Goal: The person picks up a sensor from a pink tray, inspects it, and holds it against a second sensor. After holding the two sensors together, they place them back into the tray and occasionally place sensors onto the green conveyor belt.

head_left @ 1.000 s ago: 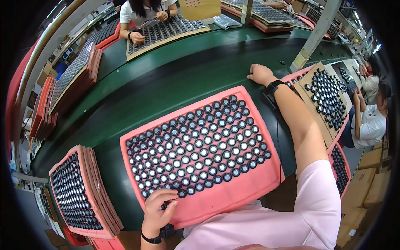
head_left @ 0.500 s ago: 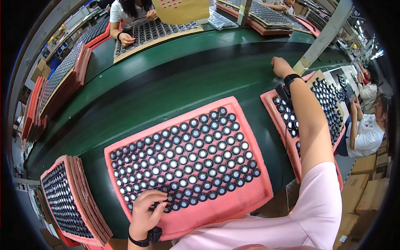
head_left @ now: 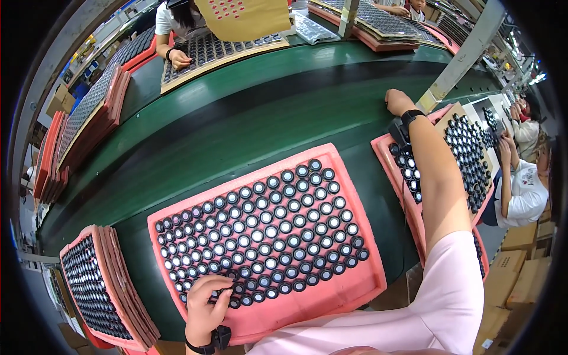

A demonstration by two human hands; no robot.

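A pink foam tray (head_left: 331,299) lies in front of me, filled with rows of small round black parts with pale, shiny centres (head_left: 257,236). My left hand (head_left: 206,305) is at the tray's near-left corner, thumb and forefinger curled in a pinch on a black round part (head_left: 238,287) at the end of the near row. My right arm stretches out over a second pink tray (head_left: 378,155) on the right. Beyond it, my right hand (head_left: 400,102) is closed above the green belt, near a grey post; its fingertips are hidden, and what they hold cannot be made out.
A green conveyor belt (head_left: 236,118) curves across. Stacked pink trays (head_left: 127,290) of parts stand at the left. A grey post (head_left: 464,56) rises beside my right hand. A co-worker's hand (head_left: 179,59) works over a tray across the belt, under a yellow sheet (head_left: 245,18).
My left thumb and forefinger have drawn slightly closer together at the near row. My right hand stays almost in place. The yellow sheet across the belt has shifted left and lower.
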